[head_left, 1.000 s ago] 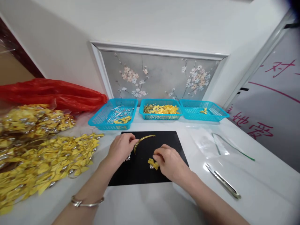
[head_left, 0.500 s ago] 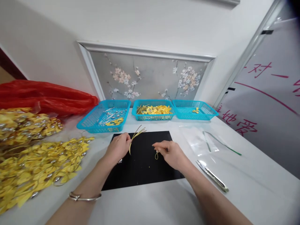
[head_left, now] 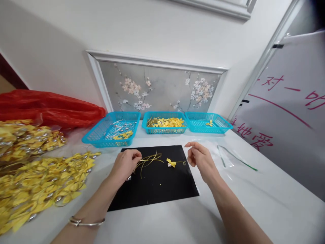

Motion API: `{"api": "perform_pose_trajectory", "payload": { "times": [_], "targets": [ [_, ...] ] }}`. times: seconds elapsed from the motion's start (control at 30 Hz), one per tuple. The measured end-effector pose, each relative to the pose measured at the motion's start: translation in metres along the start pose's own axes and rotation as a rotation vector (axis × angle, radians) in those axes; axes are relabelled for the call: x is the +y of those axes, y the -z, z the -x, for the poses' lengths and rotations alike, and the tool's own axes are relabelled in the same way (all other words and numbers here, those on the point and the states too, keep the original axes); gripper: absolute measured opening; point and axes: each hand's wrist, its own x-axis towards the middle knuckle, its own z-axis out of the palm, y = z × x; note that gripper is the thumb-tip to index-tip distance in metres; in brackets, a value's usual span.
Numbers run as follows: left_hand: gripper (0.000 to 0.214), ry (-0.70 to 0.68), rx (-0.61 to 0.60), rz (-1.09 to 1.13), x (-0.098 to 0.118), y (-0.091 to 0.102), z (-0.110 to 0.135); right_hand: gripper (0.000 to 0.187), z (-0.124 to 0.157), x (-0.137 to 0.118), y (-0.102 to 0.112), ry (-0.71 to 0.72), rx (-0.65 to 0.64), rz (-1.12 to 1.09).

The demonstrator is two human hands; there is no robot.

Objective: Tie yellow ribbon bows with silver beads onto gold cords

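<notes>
My left hand [head_left: 126, 163] is closed over the left part of the black mat, fingertips pinched on a bunch of thin gold cords [head_left: 149, 159]. The cords' loose ends fan out to the right. A silvery bead [head_left: 129, 178] peeks out under this hand. Right of the cords, a yellow ribbon bow [head_left: 171, 163] with a silvery bead lies on the black mat [head_left: 162, 188]. Its thin cord curls toward my right hand [head_left: 199, 157]. That hand hovers by the mat's right edge, index finger stretched out and the others curled. The cord's tip ends beside its fingers; I see no firm grip.
Three blue baskets stand at the back: left [head_left: 95, 137] with beads, white strips and yellow pieces, middle [head_left: 144, 125] full of yellow bows, right [head_left: 223, 128] with one yellow piece. Yellow bows with beads [head_left: 48, 183] heap at left. A green strip [head_left: 238, 157] lies at right.
My right hand has moved right and loosened its pinch; the bow now lies on the mat. My left hand has lowered the cords onto the mat. My right forearm now covers the tweezers.
</notes>
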Motion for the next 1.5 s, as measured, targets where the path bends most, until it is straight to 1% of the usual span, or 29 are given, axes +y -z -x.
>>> {"api": "perform_pose_trajectory", "payload": {
  "times": [0.07, 0.17, 0.3, 0.43, 0.57, 0.67, 0.8, 0.93, 1.0, 1.07, 1.13, 1.23, 1.3, 1.37, 1.43, 1.5],
  "targets": [
    [0.029, 0.024, 0.016, 0.041, 0.000, 0.001, 0.000, 0.026, 0.002, 0.000, -0.005, 0.018, -0.018, 0.084],
    [0.029, 0.074, 0.054, 0.136, 0.001, 0.004, -0.001, 0.022, 0.007, -0.002, -0.018, 0.103, -0.097, 0.220],
    [0.031, 0.099, 0.077, 0.352, 0.007, 0.006, 0.002, 0.020, 0.015, -0.005, -0.035, 0.190, -0.197, 0.339],
    [0.026, 0.072, 0.055, 0.550, 0.024, 0.006, 0.010, 0.019, 0.021, -0.009, -0.045, 0.265, -0.261, 0.347],
    [0.017, 0.042, 0.031, 0.668, 0.040, 0.006, 0.023, 0.019, 0.027, -0.013, -0.050, 0.322, -0.298, 0.256],
    [0.015, 0.039, 0.015, 0.742, 0.048, 0.005, 0.036, 0.015, 0.027, -0.016, -0.044, 0.332, -0.268, 0.140],
    [0.020, 0.043, -0.030, 0.815, 0.058, 0.000, 0.052, 0.026, 0.024, -0.023, -0.033, 0.268, -0.149, -0.096],
    [0.020, 0.024, -0.067, 0.825, 0.068, -0.009, 0.061, 0.043, 0.021, -0.031, -0.030, 0.161, -0.049, -0.358],
    [0.020, 0.010, -0.100, 0.832, 0.070, -0.014, 0.063, 0.044, 0.020, -0.034, -0.030, 0.127, -0.004, -0.446],
    [0.017, 0.001, -0.131, 0.854, 0.072, -0.018, 0.066, 0.041, 0.020, -0.035, -0.030, 0.107, 0.033, -0.504],
    [0.015, -0.004, -0.155, 0.887, 0.072, -0.019, 0.067, 0.038, 0.020, -0.035, -0.031, 0.097, 0.052, -0.536],
    [0.029, -0.024, -0.191, 0.942, 0.073, -0.015, 0.071, 0.035, 0.020, -0.032, -0.033, 0.100, 0.054, -0.536],
    [0.028, -0.045, -0.238, 0.971, 0.074, -0.011, 0.073, 0.032, 0.021, -0.031, -0.035, 0.123, 0.054, -0.507],
    [0.031, -0.052, -0.305, 0.999, 0.073, -0.007, 0.076, 0.029, 0.023, -0.030, -0.036, 0.167, 0.062, -0.457],
    [0.036, -0.031, -0.381, 1.064, 0.072, -0.003, 0.078, 0.026, 0.027, -0.032, -0.034, 0.240, 0.081, -0.386],
    [0.036, -0.006, -0.404, 1.102, 0.070, -0.002, 0.079, 0.026, 0.031, -0.035, -0.032, 0.338, 0.105, -0.304]
  ]
}}
